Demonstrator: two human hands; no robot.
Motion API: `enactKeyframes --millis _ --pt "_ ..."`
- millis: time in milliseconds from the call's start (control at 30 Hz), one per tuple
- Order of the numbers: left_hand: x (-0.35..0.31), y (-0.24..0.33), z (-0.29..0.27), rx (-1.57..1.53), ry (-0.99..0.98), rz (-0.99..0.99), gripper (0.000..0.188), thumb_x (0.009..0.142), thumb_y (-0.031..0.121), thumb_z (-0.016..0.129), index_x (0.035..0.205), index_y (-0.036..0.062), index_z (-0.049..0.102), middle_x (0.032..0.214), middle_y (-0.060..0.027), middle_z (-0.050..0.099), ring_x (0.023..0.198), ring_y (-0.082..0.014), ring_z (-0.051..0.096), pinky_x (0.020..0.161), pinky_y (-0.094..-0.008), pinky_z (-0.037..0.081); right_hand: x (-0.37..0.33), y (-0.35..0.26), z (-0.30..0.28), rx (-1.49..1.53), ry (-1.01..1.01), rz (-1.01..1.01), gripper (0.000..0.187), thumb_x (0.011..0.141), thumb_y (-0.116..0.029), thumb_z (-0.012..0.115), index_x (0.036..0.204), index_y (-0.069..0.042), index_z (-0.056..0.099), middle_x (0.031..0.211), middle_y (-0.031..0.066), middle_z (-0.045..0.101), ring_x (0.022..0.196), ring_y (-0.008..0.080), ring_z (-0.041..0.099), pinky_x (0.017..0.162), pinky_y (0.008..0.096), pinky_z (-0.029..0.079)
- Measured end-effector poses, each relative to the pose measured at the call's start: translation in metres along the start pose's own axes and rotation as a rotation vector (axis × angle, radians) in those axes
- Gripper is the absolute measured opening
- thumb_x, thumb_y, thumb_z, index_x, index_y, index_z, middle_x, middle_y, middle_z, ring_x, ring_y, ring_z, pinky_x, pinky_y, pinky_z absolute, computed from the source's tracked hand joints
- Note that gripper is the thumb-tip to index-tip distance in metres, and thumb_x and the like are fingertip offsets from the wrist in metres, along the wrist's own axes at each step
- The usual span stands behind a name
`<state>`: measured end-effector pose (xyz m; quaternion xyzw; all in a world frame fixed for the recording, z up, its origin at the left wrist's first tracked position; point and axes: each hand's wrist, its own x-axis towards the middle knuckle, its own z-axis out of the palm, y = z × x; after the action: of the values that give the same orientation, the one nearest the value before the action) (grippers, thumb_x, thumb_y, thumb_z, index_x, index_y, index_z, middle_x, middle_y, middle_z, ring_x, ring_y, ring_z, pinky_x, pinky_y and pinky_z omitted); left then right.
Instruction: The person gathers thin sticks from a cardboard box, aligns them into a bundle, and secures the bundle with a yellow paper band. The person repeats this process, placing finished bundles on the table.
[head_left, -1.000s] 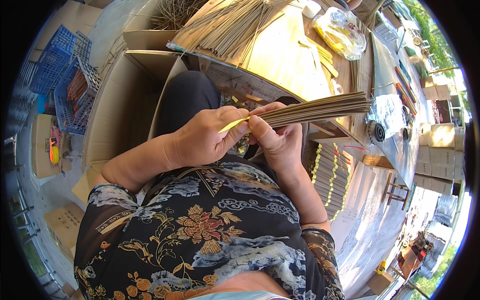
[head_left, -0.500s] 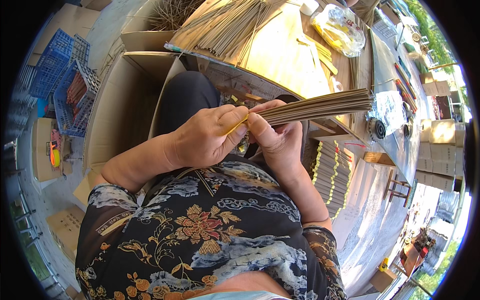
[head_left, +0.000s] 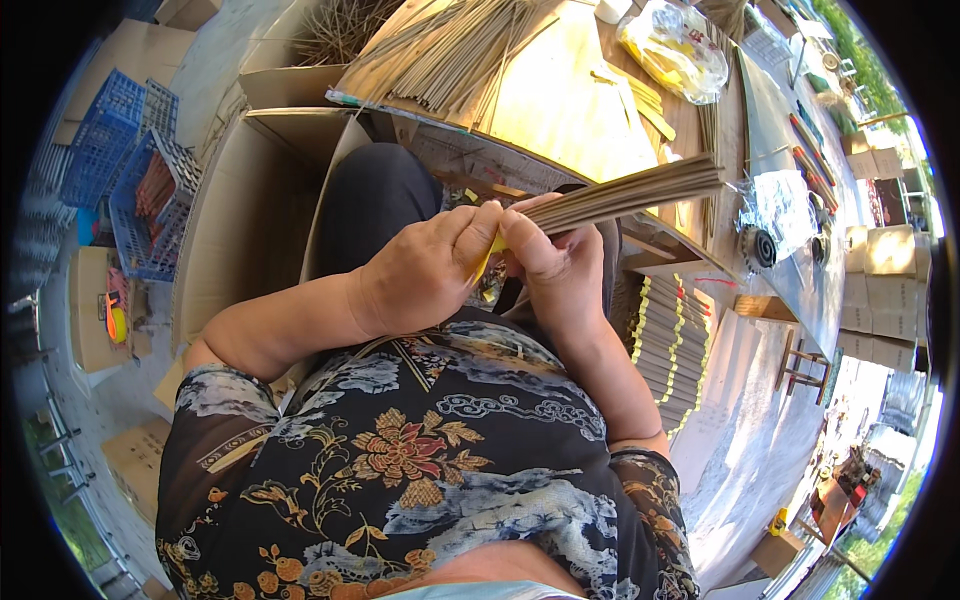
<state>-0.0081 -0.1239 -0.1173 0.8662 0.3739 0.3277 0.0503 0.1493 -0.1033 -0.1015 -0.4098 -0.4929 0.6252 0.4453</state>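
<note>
My right hand (head_left: 548,262) is closed round a bundle of thin brown incense sticks (head_left: 640,193), whose loose ends fan out up and to the right. Against it, my left hand (head_left: 425,268) pinches a narrow yellow strip (head_left: 482,266) at the near end of the bundle. Both thumbs meet there, and the fingers hide how far the strip goes round the sticks. On the wooden table (head_left: 560,110) beyond my hands lies a spread pile of similar sticks (head_left: 455,55).
An open cardboard box (head_left: 235,210) stands by my left knee. Stacked bundles with yellow bands (head_left: 668,345) are at right, below the table. Yellow strips (head_left: 640,100) and a clear plastic bag (head_left: 675,50) lie on the table. Blue crates (head_left: 145,215) stand far left.
The sticks' free ends have swung slightly up and left. My left hand has turned a little, and the yellow strip now angles more steeply down between my hands.
</note>
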Motion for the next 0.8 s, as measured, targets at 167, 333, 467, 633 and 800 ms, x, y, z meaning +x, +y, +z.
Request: enactKeyframes --millis 167,333,467,633,800 --pt "0.003 -0.012 0.011 0.190 -0.077 0.033 0.051 0.070 -0.002 0.058 0.114 -0.0148 0.037 0.092 -0.0209 0.053 0.075 -0.0293 0.057 0.064 -0.0307 0.050 0.016 0.015 -0.007 0.033 -0.028 0.021 0.020 0.081 -0.017 0.057 0.075 0.002 0.061 0.056 0.0010 0.053 0.050 0.0058 0.047 0.046 0.0187 0.036" --pt "0.011 -0.020 0.010 0.311 -0.054 0.104 0.046 0.073 0.001 0.055 0.113 -0.0151 0.038 0.089 -0.0194 0.051 0.072 -0.0271 0.056 0.062 -0.0297 0.050 0.025 0.010 -0.013 0.074 -0.081 0.062 0.023 0.080 -0.019 0.060 0.081 0.004 0.061 0.060 0.0023 0.054 0.052 0.0063 0.048 0.047 0.0187 0.038" --pt "0.012 -0.024 0.009 0.319 -0.085 0.075 0.042 0.077 0.005 0.050 0.112 -0.0154 0.038 0.085 -0.0184 0.050 0.074 -0.0246 0.055 0.063 -0.0276 0.050 0.031 0.006 -0.017 0.028 -0.201 -0.005 0.022 0.077 -0.017 0.064 0.084 0.004 0.060 0.068 0.0033 0.057 0.061 0.0077 0.052 0.055 0.0203 0.043" --pt "0.011 -0.026 0.009 0.315 -0.041 0.093 0.045 0.076 0.004 0.052 0.113 -0.0150 0.036 0.084 -0.0185 0.050 0.074 -0.0258 0.055 0.063 -0.0289 0.050 0.031 0.006 -0.018 -0.018 -0.187 -0.007 0.033 0.073 -0.018 0.069 0.094 0.003 0.057 0.074 0.0013 0.057 0.063 0.0067 0.050 0.056 0.0194 0.041" --pt "0.013 -0.024 0.008 0.233 -0.046 0.047 0.045 0.075 0.003 0.053 0.113 -0.0145 0.037 0.084 -0.0182 0.050 0.072 -0.0263 0.055 0.061 -0.0302 0.050 0.029 0.003 -0.019 0.001 -0.248 -0.019 0.036 0.072 -0.015 0.072 0.099 0.002 0.055 0.078 0.0010 0.057 0.067 0.0063 0.050 0.057 0.0184 0.041"
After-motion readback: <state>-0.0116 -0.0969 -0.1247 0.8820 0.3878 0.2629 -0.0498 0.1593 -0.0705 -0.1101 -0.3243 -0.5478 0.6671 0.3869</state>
